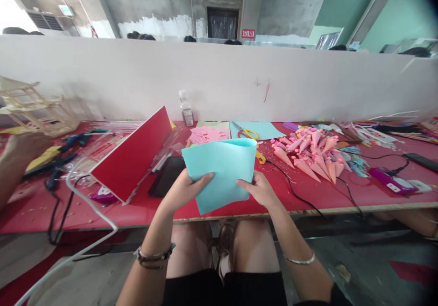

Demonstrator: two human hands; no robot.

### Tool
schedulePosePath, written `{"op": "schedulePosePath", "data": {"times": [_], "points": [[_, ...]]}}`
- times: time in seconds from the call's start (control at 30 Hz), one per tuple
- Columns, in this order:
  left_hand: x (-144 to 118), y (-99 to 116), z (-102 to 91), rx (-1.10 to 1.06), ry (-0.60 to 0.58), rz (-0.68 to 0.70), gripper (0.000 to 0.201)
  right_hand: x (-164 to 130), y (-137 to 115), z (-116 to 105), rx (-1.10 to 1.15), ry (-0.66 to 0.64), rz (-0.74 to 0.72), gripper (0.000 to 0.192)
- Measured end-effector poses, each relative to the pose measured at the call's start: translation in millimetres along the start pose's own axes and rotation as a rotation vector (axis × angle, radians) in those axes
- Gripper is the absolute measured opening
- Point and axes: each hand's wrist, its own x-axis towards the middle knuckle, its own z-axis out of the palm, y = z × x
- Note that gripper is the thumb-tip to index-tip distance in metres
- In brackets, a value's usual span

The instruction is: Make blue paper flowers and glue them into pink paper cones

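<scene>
A light blue sheet of paper (222,173), bent over on itself with a rounded fold along its top right, is held up over the front edge of the table. My left hand (188,189) grips its left side, thumb on the near face and fingers behind. At the right side my right hand (260,188) pinches it the same way. Behind the sheet lie scissors with yellow and red handles (251,134), pink paper pieces (208,135) and another light blue sheet (265,130). A yellow tool (260,157) with a black cord lies right of the held sheet.
Pink cones (316,153) are heaped at the right, near a purple box (390,180). A red board (135,155) leans at the left, beside a dark tablet-like object (166,176). A clear bottle (186,110) stands by the white partition (137,78). Another person's arm (20,158) reaches in at far left.
</scene>
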Motion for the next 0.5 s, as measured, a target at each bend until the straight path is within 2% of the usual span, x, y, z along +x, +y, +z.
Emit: {"op": "schedulePosePath", "data": {"times": [0.1,0.17,0.27,0.33,0.43,0.5], "points": [[2.8,7.6,-0.2,0.083,0.015,0.067,0.043,4.7,0.2,-2.0,-0.001,0.025,-0.056,0.032],[5.3,11.2,-2.8,0.164,0.026,0.096,0.039,9.1,-8.4,-5.3,-0.009,0.103,-0.168,0.043],[10.4,17.3,-12.1,0.378,0.051,0.134,0.039,14.9,-38.5,-11.1,-0.154,0.350,-0.400,0.053],[13.9,24.4,-20.4,0.568,0.053,0.149,0.041,17.3,-65.4,-12.7,-0.341,0.436,-0.560,0.050],[18.1,38.2,-32.2,0.790,0.000,0.162,0.044,20.3,-98.7,-9.9,-0.626,0.307,-0.671,0.033],[20.2,46.1,-38.5,0.857,-0.021,0.190,0.045,23.3,-108.1,-6.5,-0.697,0.249,-0.688,0.025]]}}
